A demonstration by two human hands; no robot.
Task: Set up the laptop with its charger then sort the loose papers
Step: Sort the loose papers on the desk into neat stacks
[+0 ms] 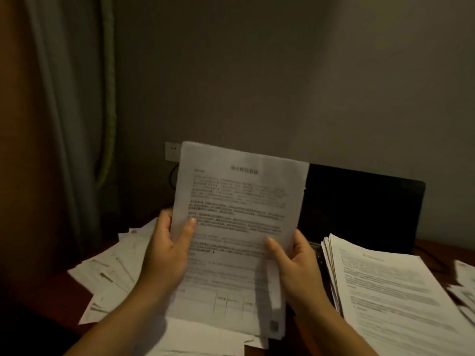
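Centre frame, the left hand [167,250] and right hand [295,265] each grip a side edge of a raised sheaf [239,201]. Loose papers [110,273] crowd the lower left and a stack [385,291] the lower right. Behind stands the dark laptop [365,201]. A socket [172,150] is on the wall.

Head cam, fwd & down, close over desk [64,291], facing wall [257,73]
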